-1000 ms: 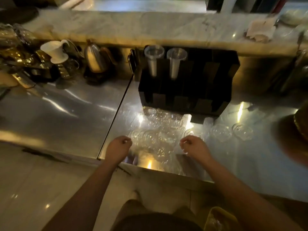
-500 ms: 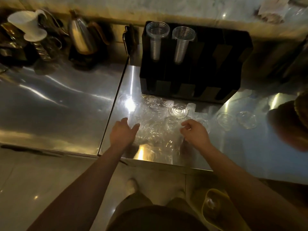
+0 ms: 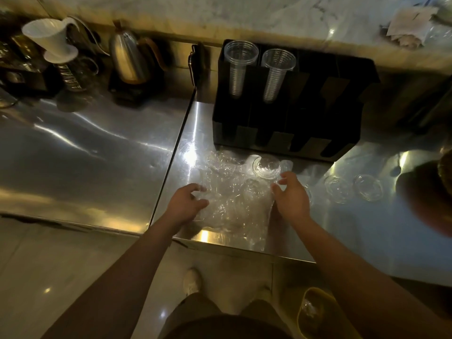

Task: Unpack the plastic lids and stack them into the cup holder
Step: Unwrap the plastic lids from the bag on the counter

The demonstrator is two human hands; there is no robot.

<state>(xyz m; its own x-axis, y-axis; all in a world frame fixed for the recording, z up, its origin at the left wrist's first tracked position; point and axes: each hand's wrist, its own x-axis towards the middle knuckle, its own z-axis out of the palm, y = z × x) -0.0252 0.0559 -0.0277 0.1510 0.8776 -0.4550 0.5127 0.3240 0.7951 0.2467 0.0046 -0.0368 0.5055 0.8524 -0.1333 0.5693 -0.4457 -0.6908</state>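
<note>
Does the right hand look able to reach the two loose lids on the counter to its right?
Likely yes: the right hand looks empty, and the loose lids lie flat on the steel counter close beside it, with nothing between them.

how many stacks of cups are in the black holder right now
2: one stack in the leftmost slot, a second stack in the slot beside it. The holder's remaining slots look empty, though they are dark.

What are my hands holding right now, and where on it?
The left hand seems to grip the clear bag of lids at its left edge. The right hand is open at the bag's right side, gripping nothing visible.
</note>
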